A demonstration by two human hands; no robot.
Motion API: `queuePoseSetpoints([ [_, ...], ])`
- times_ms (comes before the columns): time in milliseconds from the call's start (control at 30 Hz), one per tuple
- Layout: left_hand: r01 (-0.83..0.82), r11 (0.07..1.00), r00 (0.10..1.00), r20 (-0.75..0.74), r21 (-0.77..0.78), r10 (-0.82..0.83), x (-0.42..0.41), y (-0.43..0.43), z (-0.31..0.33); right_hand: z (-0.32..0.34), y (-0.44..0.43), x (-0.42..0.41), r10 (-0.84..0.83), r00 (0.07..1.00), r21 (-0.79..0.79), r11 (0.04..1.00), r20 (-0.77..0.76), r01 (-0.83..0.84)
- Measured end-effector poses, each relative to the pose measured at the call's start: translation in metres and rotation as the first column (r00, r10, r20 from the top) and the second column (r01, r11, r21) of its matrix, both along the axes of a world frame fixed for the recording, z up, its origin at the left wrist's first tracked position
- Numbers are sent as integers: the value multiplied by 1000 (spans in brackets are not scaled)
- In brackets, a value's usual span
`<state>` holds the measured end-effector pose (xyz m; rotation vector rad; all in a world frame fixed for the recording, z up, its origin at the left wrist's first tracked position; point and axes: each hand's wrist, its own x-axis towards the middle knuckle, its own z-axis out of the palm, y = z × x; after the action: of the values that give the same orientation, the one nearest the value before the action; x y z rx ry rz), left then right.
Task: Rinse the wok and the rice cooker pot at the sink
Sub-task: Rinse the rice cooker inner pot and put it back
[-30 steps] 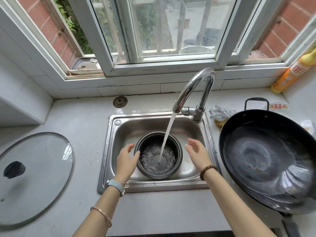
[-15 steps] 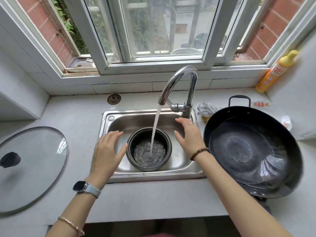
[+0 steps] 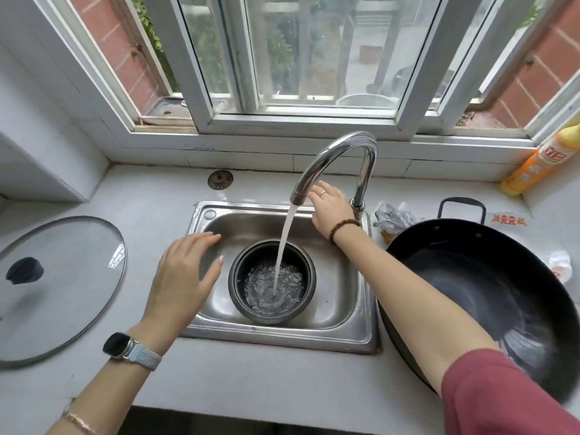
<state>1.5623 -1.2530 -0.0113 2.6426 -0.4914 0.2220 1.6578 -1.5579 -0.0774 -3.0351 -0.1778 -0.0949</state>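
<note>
The dark rice cooker pot (image 3: 241, 279) stands upright in the steel sink (image 3: 342, 296), with water from the chrome faucet (image 3: 332, 155) pouring into it. The black wok (image 3: 489, 296) sits on the counter right of the sink. My left hand (image 3: 183, 277) hovers with straight fingers over the sink's left rim, just left of the pot and not touching it. My right hand (image 3: 331, 208) reaches to the faucet's base behind the spout. Its fingertips are hidden by the spout, so its hold cannot be seen.
A glass lid (image 3: 59, 287) with a black knob lies on the counter at left. A crumpled silver scourer (image 3: 394, 216) sits beside the faucet, a yellow detergent bottle (image 3: 539, 163) in the far right corner, a round drain cover (image 3: 220, 179) behind the sink.
My right hand moved up from beside the pot to the faucet's base. My left hand drew back from the pot's rim toward the sink's left edge. Water keeps running.
</note>
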Motion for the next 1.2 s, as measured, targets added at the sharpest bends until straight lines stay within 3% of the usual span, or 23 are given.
queuePoseSetpoints([
  [300, 15, 999, 1000, -3, 45, -15, 3, -17, -1, -1, -11, 6, 40, 998, -133, 990, -41, -45],
  [533, 40, 998, 999, 11, 39, -41, 1, -26, 0, 3, -13, 6, 85, 992, -255, 965, 96, -58],
  [667, 40, 999, 999, 1, 33, -40, 0, -26, -2, -1, -22, -1, 78, 967, -216, 976, 240, -25],
  [767, 31, 999, 999, -18, 22, -31, -2, -27, -2, -3, -23, -4, 61, 963, -180, 984, 263, -14],
  [833, 29, 999, 999, -26, 15, -29, -4, -26, -2, -2, -20, -6, 35, 968, -123, 992, 249, -5],
  [1000, 1, 1000, 998, -60, -26, -3, -5, -21, -6, 5, -9, -25, -50, 984, 237, 971, 168, 9],
  [1100, -37, 997, 993, -115, -64, 29, -3, -18, -17, 11, -1, -47, -171, 979, 479, 872, 108, 99],
  [1200, -131, 981, 963, -253, -141, 93, 5, -14, -40, 7, 9, -70, -291, 945, 646, 695, -150, 317],
])
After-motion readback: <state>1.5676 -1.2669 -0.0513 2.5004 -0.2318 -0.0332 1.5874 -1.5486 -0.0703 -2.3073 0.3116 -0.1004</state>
